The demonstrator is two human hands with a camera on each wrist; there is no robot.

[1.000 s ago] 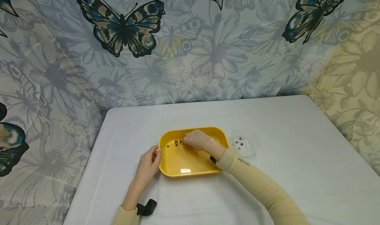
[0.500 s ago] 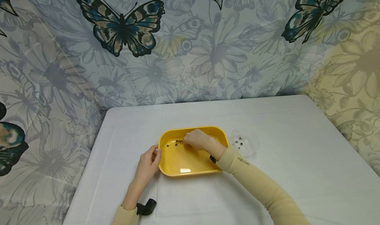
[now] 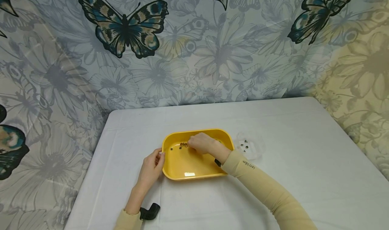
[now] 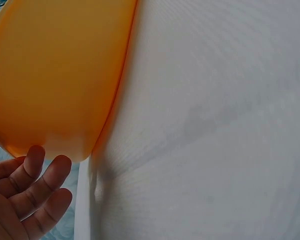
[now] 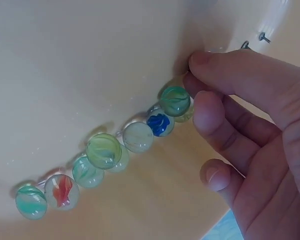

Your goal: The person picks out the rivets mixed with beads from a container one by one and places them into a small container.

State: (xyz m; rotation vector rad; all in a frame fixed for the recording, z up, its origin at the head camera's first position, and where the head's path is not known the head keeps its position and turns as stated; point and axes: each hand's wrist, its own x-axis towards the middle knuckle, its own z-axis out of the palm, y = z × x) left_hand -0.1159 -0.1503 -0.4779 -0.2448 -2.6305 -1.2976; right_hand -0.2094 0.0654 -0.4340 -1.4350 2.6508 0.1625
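A yellow tray (image 3: 191, 164) stands on the table. My left hand (image 3: 152, 164) holds its left end, with fingers against the outer wall (image 4: 60, 90) in the left wrist view. Inside, my right hand (image 3: 203, 143) reaches to the far wall, thumb and index fingertips close together. Whether something lies between them is hidden. Several glass marbles (image 5: 104, 151) with coloured swirls lie in a row beside that hand in the right wrist view. A small metal thumbtack (image 5: 263, 37) lies beyond the thumb, and several tiny metallic pieces (image 3: 180, 148) lie left of the hand in the head view.
Right of the tray sits a clear shallow dish (image 3: 256, 150) with several small metallic pieces (image 3: 247, 147) in it. A white cloth covers the table (image 3: 288, 132). Behind it hangs a butterfly-patterned fabric (image 3: 225, 64).
The small metallic pieces beside the right fingertips have shifted slightly since the earliest frame. Both hands and the tray stay nearly where they were.
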